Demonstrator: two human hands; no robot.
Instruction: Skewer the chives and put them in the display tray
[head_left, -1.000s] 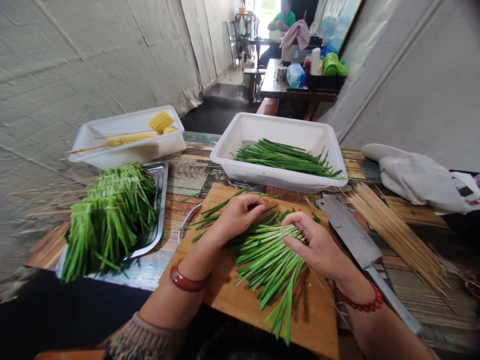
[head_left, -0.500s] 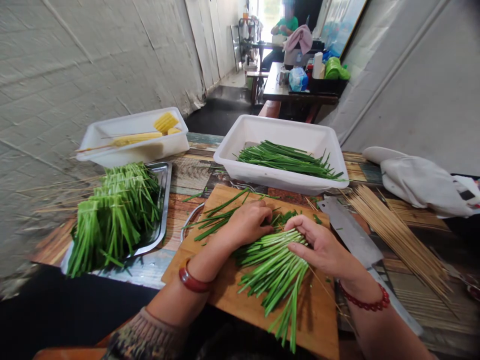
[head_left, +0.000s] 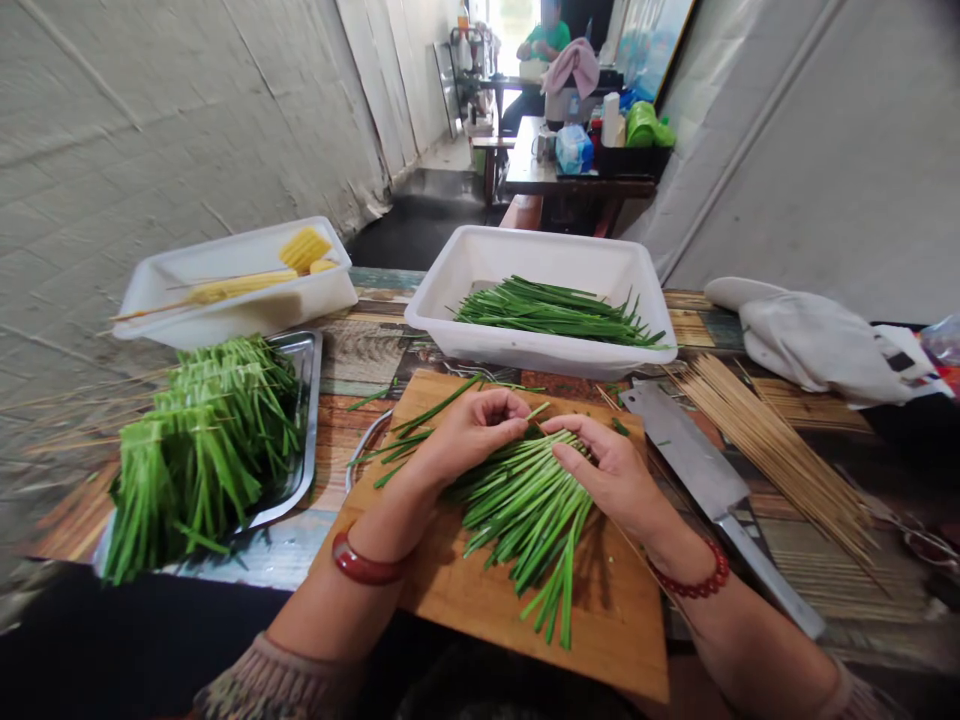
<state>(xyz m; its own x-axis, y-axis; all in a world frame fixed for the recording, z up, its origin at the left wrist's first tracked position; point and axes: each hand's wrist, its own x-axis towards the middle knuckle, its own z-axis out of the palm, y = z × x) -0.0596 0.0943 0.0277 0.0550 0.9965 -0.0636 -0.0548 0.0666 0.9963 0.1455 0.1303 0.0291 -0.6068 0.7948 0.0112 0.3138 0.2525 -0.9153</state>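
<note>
A fan of cut green chives (head_left: 525, 510) lies on the wooden cutting board (head_left: 442, 580), pale ends toward the far side. My right hand (head_left: 611, 465) curls around those pale ends, thumb on top. Part of a thin bamboo stick shows under that hand's wrist side; the rest of it is hidden. Close by, my left hand (head_left: 480, 430) pinches a chive stalk (head_left: 538, 411) between thumb and fingers, its tip pointing at the right hand's fingertips. More loose chives (head_left: 431, 418) lie at the board's far left.
A white tub of chives (head_left: 540, 352) stands behind the board. At left are a metal tray (head_left: 309, 440) with skewered chives and a tub (head_left: 247, 325) with yellow skewered food. A cleaver (head_left: 694, 450) and bamboo skewers (head_left: 780, 455) lie right. Someone in green (head_left: 546, 38) sits far back.
My left hand has risen off the board and moved beside my right fingertips, now with a chive stalk in its pinch. My right hand stays at the bunch. The whole view has shifted slightly.
</note>
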